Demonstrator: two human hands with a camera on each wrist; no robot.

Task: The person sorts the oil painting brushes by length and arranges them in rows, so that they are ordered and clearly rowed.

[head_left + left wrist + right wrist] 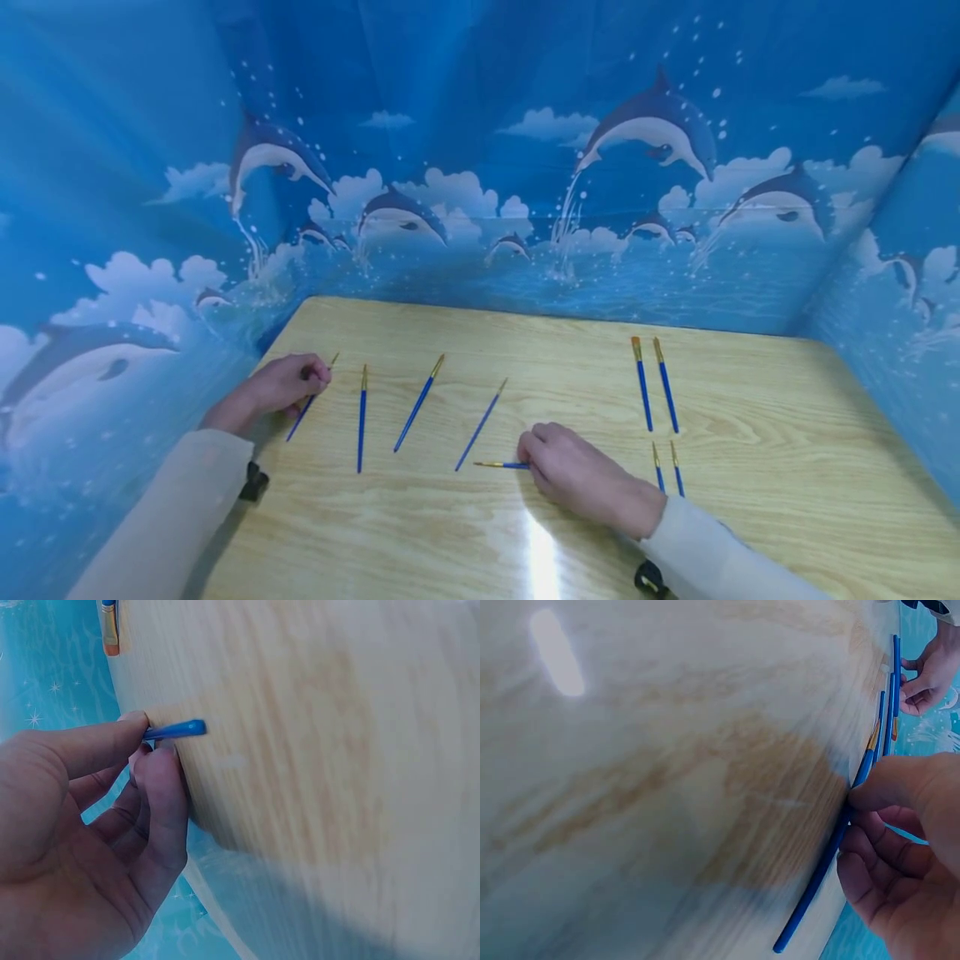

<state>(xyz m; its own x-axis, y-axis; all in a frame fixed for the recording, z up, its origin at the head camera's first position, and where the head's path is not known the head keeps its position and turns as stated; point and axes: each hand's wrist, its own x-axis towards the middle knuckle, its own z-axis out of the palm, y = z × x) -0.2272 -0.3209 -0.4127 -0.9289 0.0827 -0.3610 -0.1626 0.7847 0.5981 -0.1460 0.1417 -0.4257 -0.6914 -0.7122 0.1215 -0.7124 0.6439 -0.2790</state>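
At the table's left side my left hand (288, 385) pinches a thin blue paintbrush (302, 418) between thumb and fingers. The end of its blue handle (180, 730) sticks out past the thumb in the left wrist view. Near the middle, my right hand (577, 475) pinches another blue paintbrush (513, 466), which lies sideways with its tip to the left. Its handle (814, 885) runs close along the tabletop in the right wrist view. Between the hands, three paintbrushes lie apart: one nearly upright in view (362, 425), one slanted (416, 410) and a thinner slanted one (480, 427).
On the right lie a flat-tipped paintbrush (643, 392) and a pointed paintbrush (667, 392), side by side. Below them are two smaller paintbrushes (658, 471), partly hidden by my right sleeve (720, 550). A dolphin-print curtain (465, 267) surrounds the wooden table (780, 467).
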